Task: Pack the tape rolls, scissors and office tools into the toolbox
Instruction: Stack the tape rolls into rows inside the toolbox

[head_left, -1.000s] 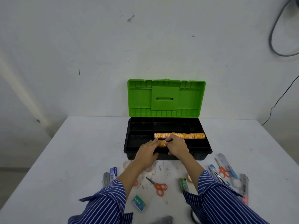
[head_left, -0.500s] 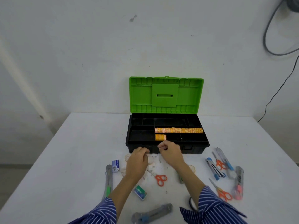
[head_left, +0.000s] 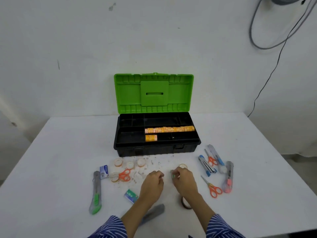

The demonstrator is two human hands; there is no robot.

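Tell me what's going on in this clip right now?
A person is packing office supplies into an open toolbox with a green lid. Some orange tape rolls already lie in its tray. Both hands are down on the table in front of the box: the right hand closes on a small green item, too blurred to identify, and the left hand is curled beside it. Scissors, utility knives and clear tape rolls are not yet packed.

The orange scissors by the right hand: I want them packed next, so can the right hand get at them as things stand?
Probably yes. The orange scissors lie flat on the table, apart from the neighbouring cutter, with bare surface between them and the right hand. That hand seems to pinch something small and green already, so it may need emptying first.
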